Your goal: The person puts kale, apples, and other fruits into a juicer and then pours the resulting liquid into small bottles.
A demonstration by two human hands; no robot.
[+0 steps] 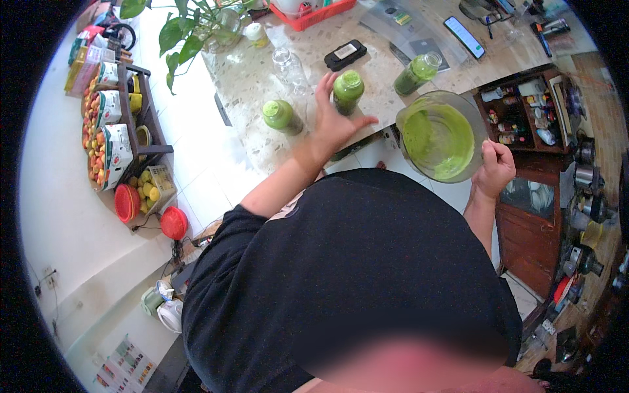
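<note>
My right hand [494,164] grips the handle of a clear pitcher [476,118], which is tilted at the table's near edge. Green foamy liquid [417,132] coats its inside. With fingers spread, my left hand [336,120] is right beside a filled green bottle [348,96]; whether it touches the glass I cannot tell. Another bottle of green liquid [282,118] stands to the left, and a third filled bottle [416,73] is behind the pitcher's spout side. An empty clear bottle [290,71] is farther back, between the left and middle bottles.
The stone-patterned table [250,142] holds a black device [345,55], a lit smartphone [464,37], a small jar [256,34] and a red basket [314,17]. A leafy plant [191,44] hangs over its left corner. Fruit boxes [113,147] line the left wall; a wooden cabinet [528,231] stands right.
</note>
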